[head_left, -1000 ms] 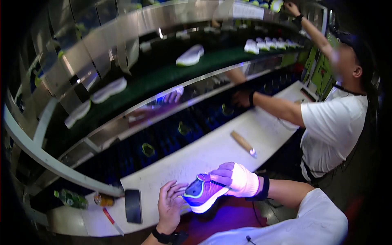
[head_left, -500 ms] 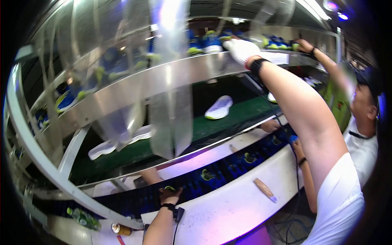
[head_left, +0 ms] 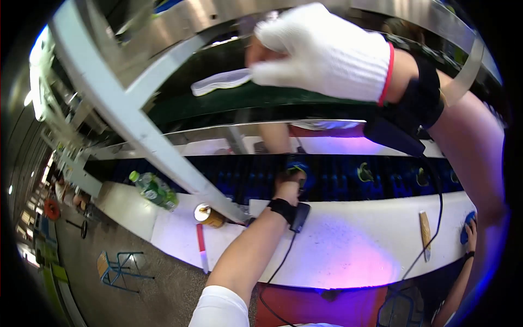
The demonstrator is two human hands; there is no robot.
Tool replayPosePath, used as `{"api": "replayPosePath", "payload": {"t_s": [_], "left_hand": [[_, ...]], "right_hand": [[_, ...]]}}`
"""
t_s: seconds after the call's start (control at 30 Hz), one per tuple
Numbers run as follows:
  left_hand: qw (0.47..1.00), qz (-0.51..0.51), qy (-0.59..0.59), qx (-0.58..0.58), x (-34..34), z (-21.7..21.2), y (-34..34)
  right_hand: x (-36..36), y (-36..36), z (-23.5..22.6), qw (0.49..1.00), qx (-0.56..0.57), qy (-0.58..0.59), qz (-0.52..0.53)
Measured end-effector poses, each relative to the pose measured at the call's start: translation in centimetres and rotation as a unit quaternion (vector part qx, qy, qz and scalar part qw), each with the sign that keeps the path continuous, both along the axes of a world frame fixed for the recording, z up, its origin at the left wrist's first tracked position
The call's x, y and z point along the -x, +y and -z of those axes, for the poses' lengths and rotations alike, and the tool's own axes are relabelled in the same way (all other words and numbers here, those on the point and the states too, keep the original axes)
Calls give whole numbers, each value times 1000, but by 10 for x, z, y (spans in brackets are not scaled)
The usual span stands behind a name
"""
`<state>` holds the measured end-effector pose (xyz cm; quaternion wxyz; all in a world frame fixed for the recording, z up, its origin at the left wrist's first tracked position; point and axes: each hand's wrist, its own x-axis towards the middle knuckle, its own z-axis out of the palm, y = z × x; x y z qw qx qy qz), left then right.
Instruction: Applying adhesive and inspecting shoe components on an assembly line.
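Note:
My left hand (head_left: 291, 180), with a black strap and box at the wrist, reaches over the dark lower conveyor (head_left: 332, 180). Its fingers close round a dark blue shoe upper (head_left: 297, 167) with a yellow-green edge, partly hidden by the hand. My right hand (head_left: 316, 54) wears a white knit glove with a red cuff and bare fingertips. It is raised over the green belt (head_left: 229, 103), fingers curled and smeared by motion. Against its thumb, in the picture, lies one end of a white shoe sole (head_left: 220, 83); whether they touch I cannot tell.
A grey metal post (head_left: 131, 120) slants down to the white bench (head_left: 348, 240). Near its foot are a green bottle (head_left: 154, 191), a can (head_left: 208, 215) and a red-handled tool (head_left: 202, 248). A wooden-handled tool (head_left: 425, 235) lies rightward, near a co-worker's hand (head_left: 471, 231). A stool (head_left: 120, 270) stands at left.
My view has swung left and down. My right hand has come down from the upper shoe rack to beside the sole. My left hand stays on the lower conveyor at a shoe upper.

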<state>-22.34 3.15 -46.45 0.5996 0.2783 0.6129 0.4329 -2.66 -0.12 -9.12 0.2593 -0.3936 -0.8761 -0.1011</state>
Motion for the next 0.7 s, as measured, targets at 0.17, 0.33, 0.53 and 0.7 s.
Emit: {"api": "replayPosePath", "payload": {"t_s": [0.17,0.33,0.53,0.7], "left_hand": [[950,213,-225,-31,-65,-87,-130],[891,311,-311,116,-28,-80,-228],[905,404,-13,-134,-14,-53,-260],[845,277,328,-318,6,-107,-289]], "right_hand": [[74,63,-38,991,35,-119,59],[168,133,-27,880,90,-447,130],[80,122,-31,926,93,-316,185],[-65,47,-17,971,84,-186,128]]}}
